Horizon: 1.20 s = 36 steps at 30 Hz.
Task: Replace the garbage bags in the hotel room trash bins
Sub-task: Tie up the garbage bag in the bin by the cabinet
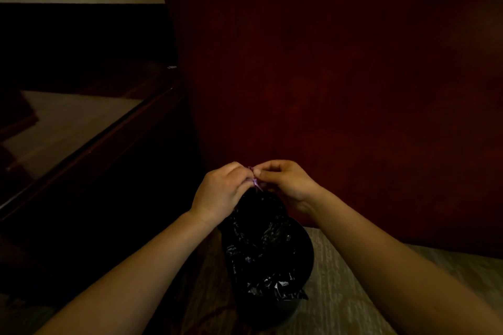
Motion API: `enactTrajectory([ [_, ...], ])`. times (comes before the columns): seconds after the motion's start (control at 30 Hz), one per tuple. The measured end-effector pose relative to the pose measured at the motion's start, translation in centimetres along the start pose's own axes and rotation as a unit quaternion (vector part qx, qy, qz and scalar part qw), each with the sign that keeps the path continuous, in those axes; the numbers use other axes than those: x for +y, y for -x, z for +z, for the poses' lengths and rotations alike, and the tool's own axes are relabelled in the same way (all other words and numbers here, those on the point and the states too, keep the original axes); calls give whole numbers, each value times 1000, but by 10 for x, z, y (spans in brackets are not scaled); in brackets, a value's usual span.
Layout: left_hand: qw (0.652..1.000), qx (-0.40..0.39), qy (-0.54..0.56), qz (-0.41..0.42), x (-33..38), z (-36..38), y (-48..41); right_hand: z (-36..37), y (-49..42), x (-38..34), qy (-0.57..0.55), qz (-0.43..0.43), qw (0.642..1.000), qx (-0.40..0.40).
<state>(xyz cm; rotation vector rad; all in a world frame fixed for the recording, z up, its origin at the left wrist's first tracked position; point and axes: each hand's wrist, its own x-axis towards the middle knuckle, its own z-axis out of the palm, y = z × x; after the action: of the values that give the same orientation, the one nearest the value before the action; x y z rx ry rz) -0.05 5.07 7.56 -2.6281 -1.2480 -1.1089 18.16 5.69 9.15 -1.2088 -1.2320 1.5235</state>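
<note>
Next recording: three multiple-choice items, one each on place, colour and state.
1. The trash bin stands: A) on the carpet; B) on the left ledge; C) on a chair.
2. The garbage bag is: A) white; B) black; C) blue.
3. The bag's top is: A) folded over the rim; B) lying flat; C) gathered, pinched by left hand and right hand.
Answers: A, carpet shows around the bin; B, glossy black plastic; C, both hands' fingertips meet on its bunched neck.

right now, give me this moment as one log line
step: tying bag shut | left hand: pinches tie | right hand: pinches tie | bag: black, neck gathered, in bin
</note>
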Motion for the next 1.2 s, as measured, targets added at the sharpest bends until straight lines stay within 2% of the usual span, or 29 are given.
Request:
enactTrajectory([
  [0.13,999,-5,27,-38,-1,2,1,3,-1,-1,-34,7,999,24],
  [0.27,984,26,110,-140,0,2,0,0,2,-2,-42,4,998,38],
  [0.57,970,27,125,-206,-1,3,-1,-3,7,-1,-64,-14,995,74],
  [0.7,970,34,94,-224,-7,2,12,-9,8,10,-111,-25,984,135],
  [0.8,969,1,78,-237,-12,2,32,-22,11,25,-161,7,968,191],
  [0.93,969,-65,29,-237,-20,6,55,-41,16,50,-210,60,930,295],
  [1.03,955,-77,25,-284,-37,6,75,-58,24,63,-234,83,899,360],
  [1.1,943,-69,36,-325,-44,6,86,-67,28,69,-231,83,891,382],
  [1.2,940,-64,36,-333,-42,10,91,-72,32,73,-218,74,895,381],
])
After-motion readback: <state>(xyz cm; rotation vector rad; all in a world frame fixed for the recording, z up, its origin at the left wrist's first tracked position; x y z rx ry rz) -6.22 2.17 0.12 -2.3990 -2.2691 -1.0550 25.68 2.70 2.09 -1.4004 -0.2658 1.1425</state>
